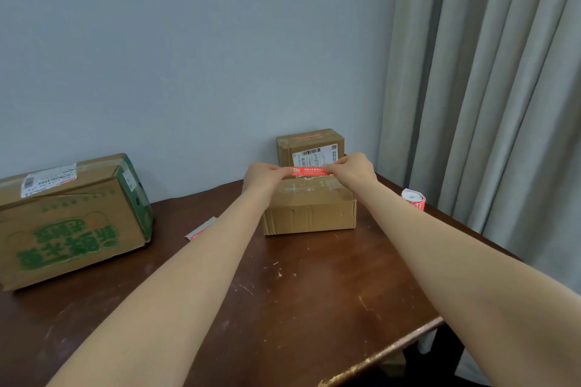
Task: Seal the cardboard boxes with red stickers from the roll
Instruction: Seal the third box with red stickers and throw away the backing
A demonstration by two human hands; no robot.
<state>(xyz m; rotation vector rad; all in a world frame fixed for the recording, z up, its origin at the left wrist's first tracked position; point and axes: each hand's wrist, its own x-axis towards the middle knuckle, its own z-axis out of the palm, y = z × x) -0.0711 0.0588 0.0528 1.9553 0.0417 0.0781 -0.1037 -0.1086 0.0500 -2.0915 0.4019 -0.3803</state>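
A red sticker [309,171] with white print is stretched flat between my two hands. My left hand [263,176] pinches its left end and my right hand [352,168] pinches its right end. The sticker hovers just above the far top edge of a plain cardboard box [309,210] in the middle of the table. Behind it stands a smaller box [309,148] with a shipping label and a red strip on its top. The sticker roll [413,199] lies at the table's right edge, near the curtain.
A big cardboard box [70,218] with green print lies tilted at the left. A strip of backing paper [201,228] lies on the dark wooden table [283,292] beside my left forearm. A wall stands behind and a grey curtain [490,88] hangs at the right.
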